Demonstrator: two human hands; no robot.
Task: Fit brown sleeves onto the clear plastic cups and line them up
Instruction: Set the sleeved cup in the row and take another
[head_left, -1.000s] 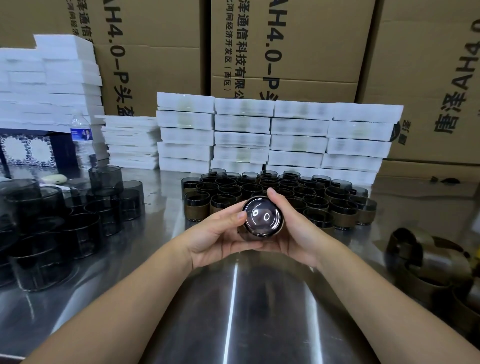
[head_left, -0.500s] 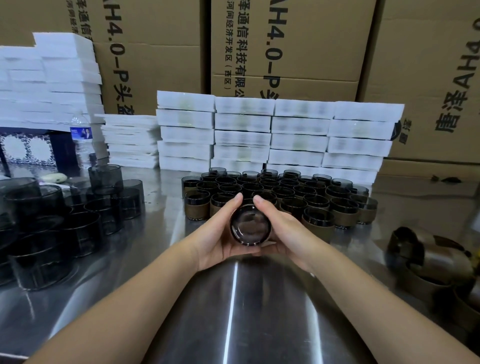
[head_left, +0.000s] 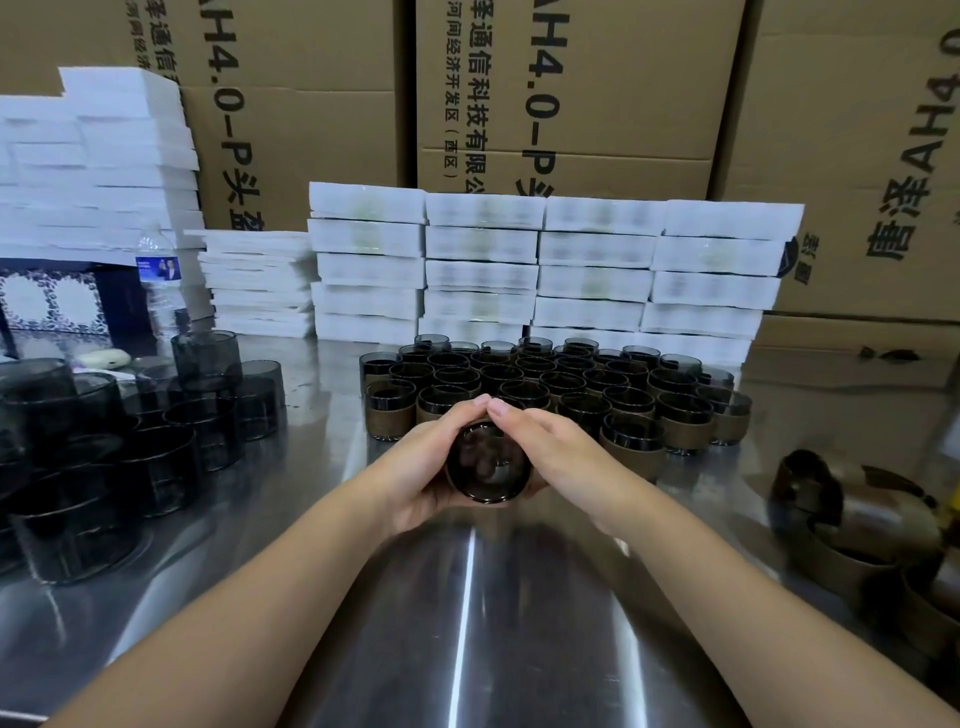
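A dark see-through cup (head_left: 488, 467) lies on its side between my palms, its round end facing me, just above the steel table (head_left: 467, 623). My left hand (head_left: 421, 462) wraps its left side and my right hand (head_left: 556, 457) wraps its right side, fingertips meeting over the top. Any sleeve on it is hidden by my fingers. Behind my hands stands a block of sleeved cups (head_left: 571, 389) in rows. Bare cups (head_left: 130, 441) are piled at the left. Loose brown sleeves (head_left: 857, 519) lie at the right.
White foam boxes (head_left: 545, 265) are stacked behind the cup rows, with more at the far left. Large cardboard cartons (head_left: 561, 78) form the back wall. A water bottle (head_left: 161, 280) and a patterned box (head_left: 52, 301) stand at the back left.
The cup tilted in my hands and came lower and nearer to me. My fingers closed further over its top until the tips met.
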